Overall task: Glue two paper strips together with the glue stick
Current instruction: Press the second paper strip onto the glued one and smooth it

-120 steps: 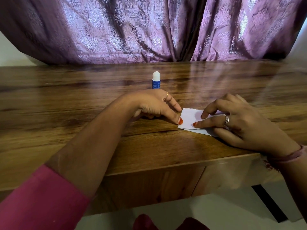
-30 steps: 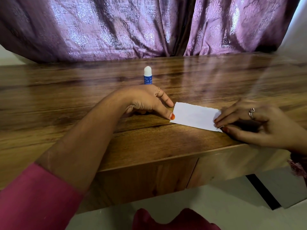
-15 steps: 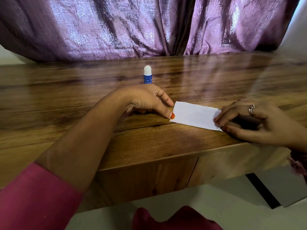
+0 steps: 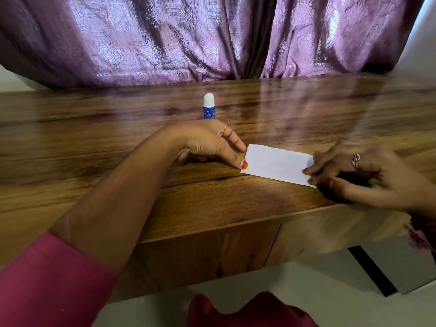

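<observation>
A white paper strip (image 4: 277, 164) lies flat on the wooden table (image 4: 118, 138) near its front edge; I cannot tell whether a second strip lies under it. My left hand (image 4: 207, 143) rests on the table, its thumb tip touching the strip's left end. My right hand (image 4: 361, 175) presses its fingertips on the strip's right end, covering that end. A blue glue stick (image 4: 209, 107) with a white cap stands upright just behind my left hand, untouched.
A purple patterned curtain (image 4: 212, 36) hangs along the table's far edge. The table's front edge (image 4: 212, 227) runs just below the strip, with a drawer front beneath it. Pale floor shows below.
Four seconds ago my right hand lay over the middle of the strip; it has slid to the right end, uncovering the paper. In the last second, nothing has visibly changed.
</observation>
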`<state>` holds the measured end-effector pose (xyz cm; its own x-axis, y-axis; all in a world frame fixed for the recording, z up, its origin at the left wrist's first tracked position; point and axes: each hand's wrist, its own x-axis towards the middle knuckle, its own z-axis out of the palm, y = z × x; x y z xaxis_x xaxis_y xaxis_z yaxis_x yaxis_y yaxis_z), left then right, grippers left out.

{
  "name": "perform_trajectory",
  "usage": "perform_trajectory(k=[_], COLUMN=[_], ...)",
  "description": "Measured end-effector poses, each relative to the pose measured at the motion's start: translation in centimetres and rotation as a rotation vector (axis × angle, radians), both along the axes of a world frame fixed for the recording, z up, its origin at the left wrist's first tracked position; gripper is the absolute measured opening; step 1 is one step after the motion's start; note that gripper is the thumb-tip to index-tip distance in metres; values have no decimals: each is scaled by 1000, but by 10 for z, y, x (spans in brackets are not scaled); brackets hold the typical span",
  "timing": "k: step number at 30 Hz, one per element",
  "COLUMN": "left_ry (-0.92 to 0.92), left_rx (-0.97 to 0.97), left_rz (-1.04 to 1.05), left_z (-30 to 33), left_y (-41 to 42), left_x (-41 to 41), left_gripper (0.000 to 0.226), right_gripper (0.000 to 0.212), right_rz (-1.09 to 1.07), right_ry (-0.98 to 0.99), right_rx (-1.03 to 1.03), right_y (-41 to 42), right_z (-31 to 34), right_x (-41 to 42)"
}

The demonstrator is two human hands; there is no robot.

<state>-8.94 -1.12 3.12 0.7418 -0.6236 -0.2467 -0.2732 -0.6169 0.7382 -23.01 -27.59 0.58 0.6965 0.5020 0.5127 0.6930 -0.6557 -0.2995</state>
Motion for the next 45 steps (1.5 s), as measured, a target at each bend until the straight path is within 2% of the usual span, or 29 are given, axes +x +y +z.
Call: perform_trajectory(k=[9, 15, 21, 23, 27, 29, 31, 36, 42, 45], left_ry=[-14, -54, -45, -123, -574, -704, -728, -690, -682, -680], left_rx=[3, 24, -42, -33, -39, -122, -161, -30, -48, -46], left_rz=[-13, -48, -144, -178, -177, -212, -304, -560, -632, -625], left_z=[0, 0, 3, 5, 7, 9, 8, -2, -7, -8], left_y=[0, 0, 2, 2, -1, -7, -15, -30, -30, -30], left_x=[-1, -2, -7, -12, -20, -31, -44, -64, -64, -62], left_gripper=[32, 32, 31, 29, 18, 17, 18, 35, 38, 41], right_gripper=[31, 27, 26, 28, 32, 37, 39, 39, 61, 56], right_rz=[-8, -18, -11, -5, -16, -34, -36, -11, -71, -58], right_ry=[1, 143, 162, 165, 284, 356, 410, 522, 575, 650], right_rx=[30, 157, 148, 138, 223, 279, 329, 378, 370, 448], right_y=[-2, -10, -10, -9, -6, -6, -5, -5, -12, -10], right_z=[-3, -8, -7, -5, -2, -1, 0, 1, -4, -4], right_x=[-1, 0, 0, -2, -2, -2, -1, 1, 8, 9])
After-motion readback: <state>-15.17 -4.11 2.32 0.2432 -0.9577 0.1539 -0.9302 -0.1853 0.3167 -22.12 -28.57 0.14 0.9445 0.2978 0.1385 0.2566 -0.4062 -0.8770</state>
